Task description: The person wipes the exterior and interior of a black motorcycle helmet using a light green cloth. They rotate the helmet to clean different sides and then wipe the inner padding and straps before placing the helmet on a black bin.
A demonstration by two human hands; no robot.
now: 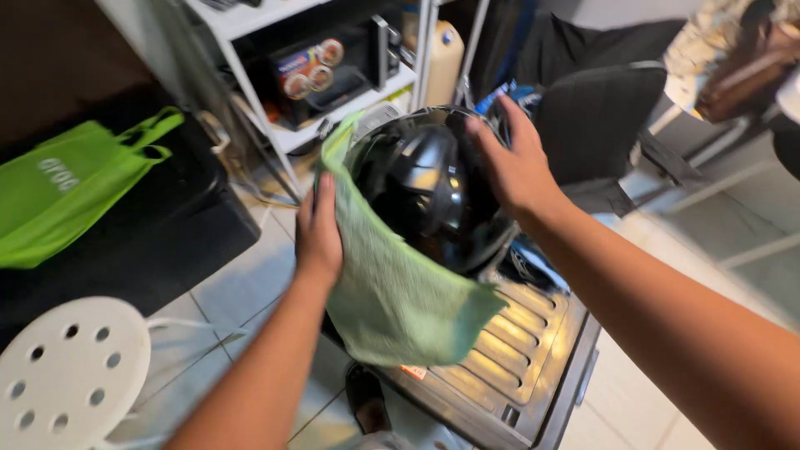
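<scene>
While the right hand (517,167) spreads open fingers over the black helmet (429,187), steadying it above a ribbed metal tray (521,350), the left hand (318,233) presses a green cloth (392,292) to its side: wiping under way; the next pass likely calls for turning the shell.

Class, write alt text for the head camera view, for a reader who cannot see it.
A person's left hand presses a green cloth against a glossy black helmet, while the right hand steadies its far side. The helmet sits on a ribbed metal tray; a white perforated stool and a green bag lie to the left.
</scene>
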